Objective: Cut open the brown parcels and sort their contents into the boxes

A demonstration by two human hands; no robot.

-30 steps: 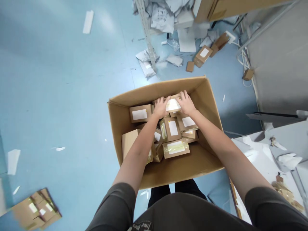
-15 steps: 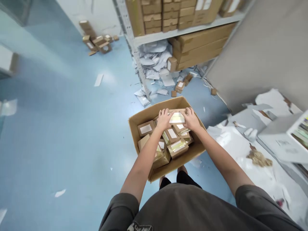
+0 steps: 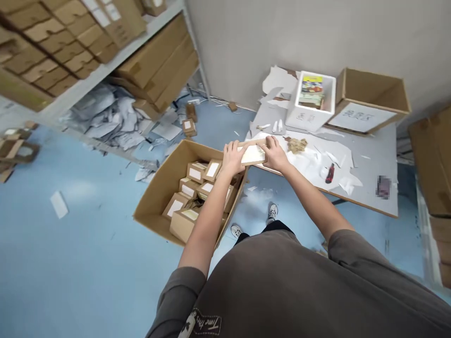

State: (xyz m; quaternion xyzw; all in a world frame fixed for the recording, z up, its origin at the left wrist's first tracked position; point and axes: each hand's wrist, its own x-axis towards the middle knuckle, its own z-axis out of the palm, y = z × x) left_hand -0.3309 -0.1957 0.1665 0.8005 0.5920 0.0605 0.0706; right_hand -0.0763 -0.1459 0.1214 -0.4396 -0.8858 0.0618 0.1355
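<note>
between the big carton and the table, a small brown parcel (image 3: 252, 154) is held up in the air by both hands — the left hand (image 3: 233, 158) clasps its left end, fingers curled over the top edge, and the right hand (image 3: 275, 154) clasps its right end the same way, fingers wrapped round it. the parcel has a pale label on its upper face and lies roughly level, above the near right corner of the open carton (image 3: 155, 197) and just at the near edge of the grey table (image 3: 373, 155).

the carton stands on the blue floor (image 3: 70, 263) and holds many more small brown boxes (image 3: 197, 185) with white labels, piled loosely. on the table lie torn white paper (image 3: 317, 162), a clump of brown paper shreds (image 3: 298, 145) just beyond the right hand, a red-handled cutter (image 3: 330, 173), a white foam box (image 3: 312, 105) and, beside it, an open cardboard box (image 3: 369, 101) — all apart from the hands. at the upper left a metal shelf (image 3: 105, 70) carries stacked brown cartons, with crumpled grey mailers (image 3: 105, 117) heaped on the floor beneath it. the person's two shoes (image 3: 271, 211) show below the parcel, on the floor beside the carton.
</note>
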